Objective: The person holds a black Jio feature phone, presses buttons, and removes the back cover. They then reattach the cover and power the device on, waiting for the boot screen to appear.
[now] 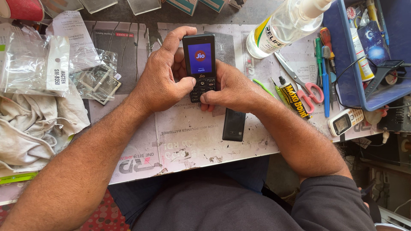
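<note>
Together the left hand [160, 79] and the right hand [229, 90] close around a small black keypad phone [200, 66], held upright just above the worn paper-covered worktop [188, 141]. Left fingers curl round the phone's upper left edge with the thumb pressed on the keypad; the right hand grips the lower right corner, its thumb meeting the left one over the keys. The screen is lit blue with a round red emblem. Such a handset looks light and rigid, its plastic shell fairly smooth, so the firm side edges seem the safest hold, while the screen glass is probably the fragile part. Just below the right wrist lies a flat black back cover [233, 124], apart from the phone. Further right sit a yellow-and-black glue tube [294, 97], red-handled scissors [305, 85], screwdrivers [325, 68], a white phone [345, 121] and a blue tray [349, 77]. A clear plastic bottle [284, 25] lies above; clear packets [32, 64] and a white cloth [34, 124] are at far left.
</note>
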Tool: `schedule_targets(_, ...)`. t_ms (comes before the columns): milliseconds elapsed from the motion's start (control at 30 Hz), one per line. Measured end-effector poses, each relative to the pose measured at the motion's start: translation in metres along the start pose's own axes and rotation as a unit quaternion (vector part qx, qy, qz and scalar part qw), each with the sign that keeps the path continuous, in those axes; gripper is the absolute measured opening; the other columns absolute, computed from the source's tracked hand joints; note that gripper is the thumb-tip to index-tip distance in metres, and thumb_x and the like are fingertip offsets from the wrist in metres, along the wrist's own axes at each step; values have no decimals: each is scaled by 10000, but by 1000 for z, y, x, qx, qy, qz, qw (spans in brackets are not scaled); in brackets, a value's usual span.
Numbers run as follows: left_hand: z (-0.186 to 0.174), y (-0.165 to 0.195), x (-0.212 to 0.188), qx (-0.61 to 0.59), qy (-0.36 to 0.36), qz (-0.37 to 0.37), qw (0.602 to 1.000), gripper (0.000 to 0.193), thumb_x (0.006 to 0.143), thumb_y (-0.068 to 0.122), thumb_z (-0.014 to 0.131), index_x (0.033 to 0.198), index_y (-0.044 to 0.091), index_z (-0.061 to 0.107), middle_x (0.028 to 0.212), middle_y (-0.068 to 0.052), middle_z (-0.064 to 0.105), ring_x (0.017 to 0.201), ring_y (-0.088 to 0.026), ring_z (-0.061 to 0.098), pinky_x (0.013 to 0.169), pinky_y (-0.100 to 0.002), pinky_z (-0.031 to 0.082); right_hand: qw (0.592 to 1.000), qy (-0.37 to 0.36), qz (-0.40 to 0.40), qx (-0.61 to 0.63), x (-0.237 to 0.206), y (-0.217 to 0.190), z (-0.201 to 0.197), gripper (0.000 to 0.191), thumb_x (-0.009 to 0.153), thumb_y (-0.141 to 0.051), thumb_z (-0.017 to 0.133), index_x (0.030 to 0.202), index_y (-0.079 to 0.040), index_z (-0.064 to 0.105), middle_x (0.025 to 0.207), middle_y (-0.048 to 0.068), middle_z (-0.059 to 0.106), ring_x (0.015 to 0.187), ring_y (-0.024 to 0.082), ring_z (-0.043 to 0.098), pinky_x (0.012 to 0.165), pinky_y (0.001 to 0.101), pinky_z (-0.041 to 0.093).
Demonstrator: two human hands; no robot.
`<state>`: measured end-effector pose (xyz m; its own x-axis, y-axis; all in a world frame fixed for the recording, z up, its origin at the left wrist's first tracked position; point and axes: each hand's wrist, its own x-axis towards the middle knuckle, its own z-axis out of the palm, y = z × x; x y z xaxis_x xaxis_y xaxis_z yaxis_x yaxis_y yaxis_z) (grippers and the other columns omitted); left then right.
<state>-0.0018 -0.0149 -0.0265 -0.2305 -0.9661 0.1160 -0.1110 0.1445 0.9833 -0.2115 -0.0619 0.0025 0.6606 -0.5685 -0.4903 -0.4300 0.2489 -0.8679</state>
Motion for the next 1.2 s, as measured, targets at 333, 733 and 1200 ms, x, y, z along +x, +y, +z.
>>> schedule_targets(333,1,1,0,16,3,-8,1000,852,802,-33,659,1558,158,316,941,-59,728,849,-116,754,759,-265,637,1000,1,2,-4,0,0,0,564,821,-19,684,1331,10,444,883,110,724,764,158,754,698,323,665)
schedule_targets(733,1,0,0,8,-3,-8,1000,853,807,-41,648,1561,159,305,962,-63,736,873,-119,759,787,-274,648,1000,5,4,-18,-1,-2,0,571,821,-24,677,1342,6,444,890,103,720,770,158,760,690,316,674)
schedule_targets(1200,1,-1,0,8,-5,-5,1000,861,811,-39,653,1567,159,290,971,-75,737,904,-140,776,824,-292,671,999,11,5,-39,-2,-3,0,614,803,-30,682,1368,1,444,874,98,727,759,151,755,684,310,661)
